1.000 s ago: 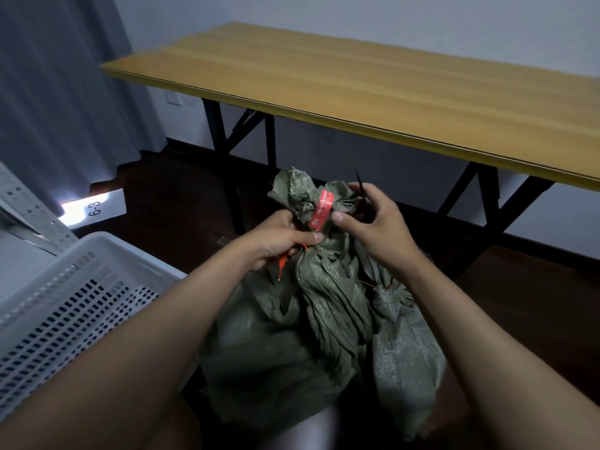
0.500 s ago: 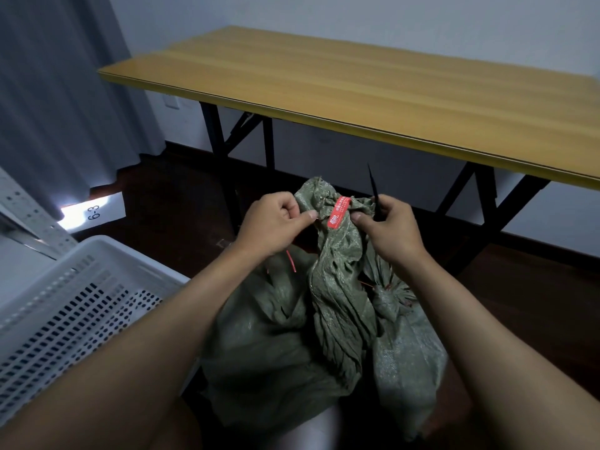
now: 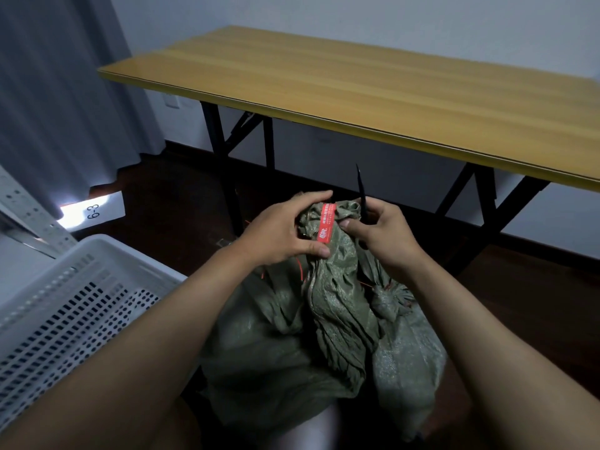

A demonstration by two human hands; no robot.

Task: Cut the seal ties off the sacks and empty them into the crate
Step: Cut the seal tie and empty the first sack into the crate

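1. Sitting between the two hands, the red seal tie [image 3: 327, 222] wraps the bunched neck of the front sack [image 3: 331, 306], its long axis running up and down, tilted slightly.
2. Both hands are at the tie: the left hand [image 3: 282, 235] is touching its lower end with the thumb, the right hand [image 3: 383, 238] has its thumb just beside the tie's right edge. I judge neither much nearer.
3. The left hand is curled round the neck from the left, fingers arching over the top of the bunch and thumb pressing the cloth just under the tie. It grips the sack.
4. The right hand is closed on a thin dark blade [image 3: 362, 193], which sticks up and away above the fingers, just right of the tie. Whether it is a knife or one arm of scissors I cannot tell.
5. The blade's edge is not at the tie yet, and the tie looks whole, so the cut seems still to come. It calls for bringing the blade down and left, into the tie.
6. A thin red strand [image 3: 301, 271] hangs below the left hand.
7. A second sack [image 3: 406, 339], knotted shut, lies under the right wrist, touching the first.
8. The crate [image 3: 65, 306] stands well left of the left forearm, below hand level.
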